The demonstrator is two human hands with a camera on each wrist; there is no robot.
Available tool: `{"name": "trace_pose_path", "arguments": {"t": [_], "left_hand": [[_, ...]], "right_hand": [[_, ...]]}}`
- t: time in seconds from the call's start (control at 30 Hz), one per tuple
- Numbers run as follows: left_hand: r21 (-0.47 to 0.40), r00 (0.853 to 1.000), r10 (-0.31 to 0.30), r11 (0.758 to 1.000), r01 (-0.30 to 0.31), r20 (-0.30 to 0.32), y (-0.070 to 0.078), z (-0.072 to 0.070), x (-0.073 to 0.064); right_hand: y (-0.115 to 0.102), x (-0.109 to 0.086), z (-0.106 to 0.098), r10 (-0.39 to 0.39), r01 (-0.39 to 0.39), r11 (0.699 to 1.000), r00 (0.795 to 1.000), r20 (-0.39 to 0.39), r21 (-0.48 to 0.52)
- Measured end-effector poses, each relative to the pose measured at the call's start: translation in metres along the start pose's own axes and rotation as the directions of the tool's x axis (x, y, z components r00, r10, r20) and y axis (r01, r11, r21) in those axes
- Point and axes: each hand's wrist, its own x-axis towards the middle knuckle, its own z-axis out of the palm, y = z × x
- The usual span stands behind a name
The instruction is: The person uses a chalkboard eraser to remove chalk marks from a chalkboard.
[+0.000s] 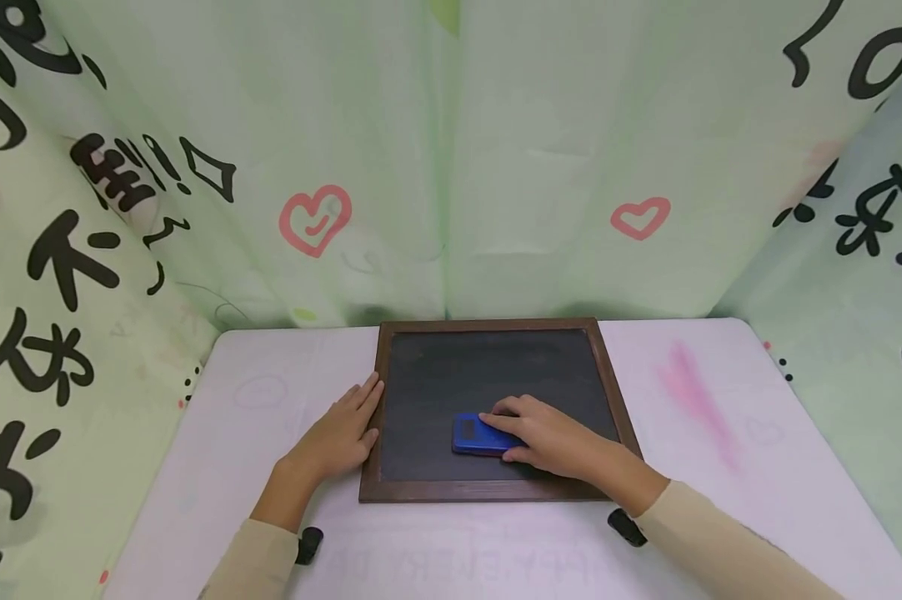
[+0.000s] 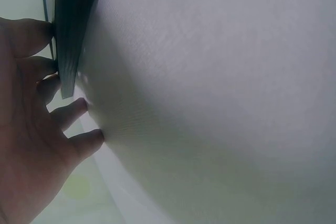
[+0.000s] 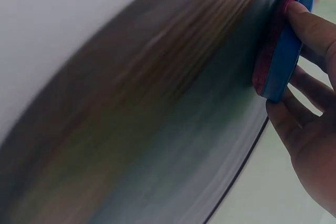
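Observation:
A small blackboard [image 1: 451, 375] in a brown wooden frame lies on the pale table. My right hand [image 1: 544, 437] grips a blue board eraser [image 1: 469, 435] on the lower middle of the dark surface. In the right wrist view, thumb and fingers hold the eraser [image 3: 286, 51] by its blue body, its dark red felt facing the board. At the board's left edge, my left hand [image 1: 338, 433] rests with fingers extended against the wooden frame [image 1: 368, 467]. The left wrist view shows that hand [image 2: 31, 103] beside the frame's edge, two fingertips on the table.
Light green curtains [image 1: 526, 167] with hearts and black characters surround the table [image 1: 271, 400] at the back and sides. A pink smear [image 1: 694, 392] marks the tabletop right of the board. Black wrist devices [image 1: 627, 527] show by both sleeves.

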Motion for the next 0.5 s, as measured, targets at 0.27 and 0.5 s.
{"name": "trace_pose_path", "arguments": {"t": [0.27, 0.5], "left_hand": [[-0.013, 1.0, 0.005, 1.0, -0.005, -0.003, 0.001, -0.002, 0.0], [-0.007, 1.0, 0.0, 1.0, 0.0, -0.008, 0.001, -0.001, 0.001]], "right_hand": [[-0.022, 0.038, -0.002, -0.05, 0.052, 0.998, 0.998, 0.029, -0.042], [-0.036, 0.07, -0.002, -0.052, 0.055, 0.996, 0.997, 0.058, -0.066]]}}
